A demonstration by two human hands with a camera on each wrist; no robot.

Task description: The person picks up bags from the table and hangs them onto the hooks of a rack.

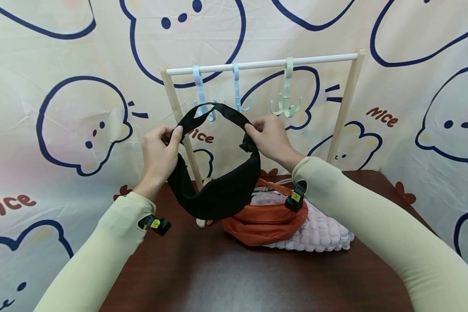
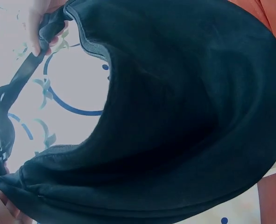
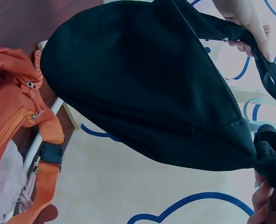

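A black shoulder bag [image 1: 218, 197] with a zipped top hangs in the air between both hands. My left hand [image 1: 159, 151] pinches its strap on the left side, thumb in front. On the right, my right hand [image 1: 271, 136] pinches the strap above a knotted part. Between the hands the strap arches upward with a twist in it. In the left wrist view the bag body [image 2: 184, 107] fills most of the picture. The right wrist view shows the bag [image 3: 142, 88] with its zip along the upper edge.
Behind the bag stands a rack with a white rail [image 1: 316, 59] and wooden posts. Two blue hooks [image 1: 236, 86] and a green hook [image 1: 286, 93] hang from it. An orange bag [image 1: 265, 225] and a pale puffy bag [image 1: 323, 229] lie on the brown table [image 1: 203, 277].
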